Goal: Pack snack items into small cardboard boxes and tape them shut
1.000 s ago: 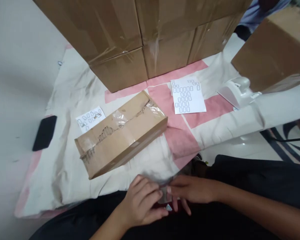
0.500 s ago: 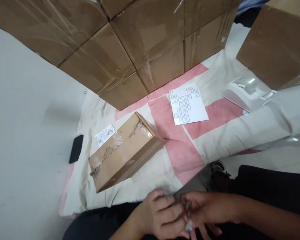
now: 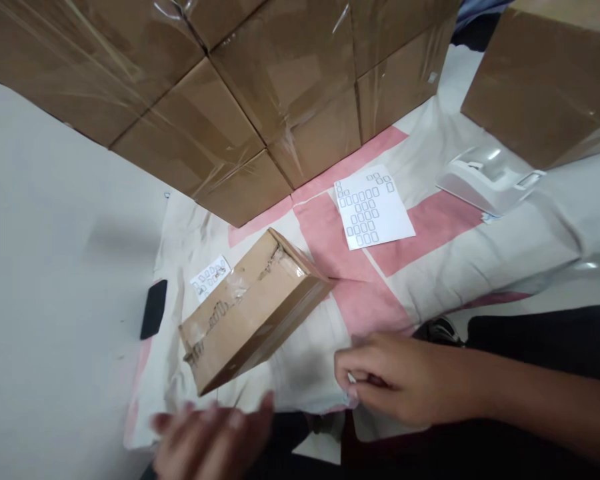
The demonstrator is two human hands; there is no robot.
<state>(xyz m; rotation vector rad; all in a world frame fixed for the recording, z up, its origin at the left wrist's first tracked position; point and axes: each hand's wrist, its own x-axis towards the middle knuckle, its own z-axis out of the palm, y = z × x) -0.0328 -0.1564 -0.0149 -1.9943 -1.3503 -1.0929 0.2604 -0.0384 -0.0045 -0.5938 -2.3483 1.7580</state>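
Small pale piece (image 3: pixel 353 393) in pinched grip of right hand (image 3: pixel 395 380); left hand (image 3: pixel 215 440) spread, apart

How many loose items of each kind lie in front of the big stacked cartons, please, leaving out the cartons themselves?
White paper sheets printed with small squares: 2
Small flat brown cardboard box with tape: 1
White plastic device: 1
Black flat rectangular object: 1
Total: 5
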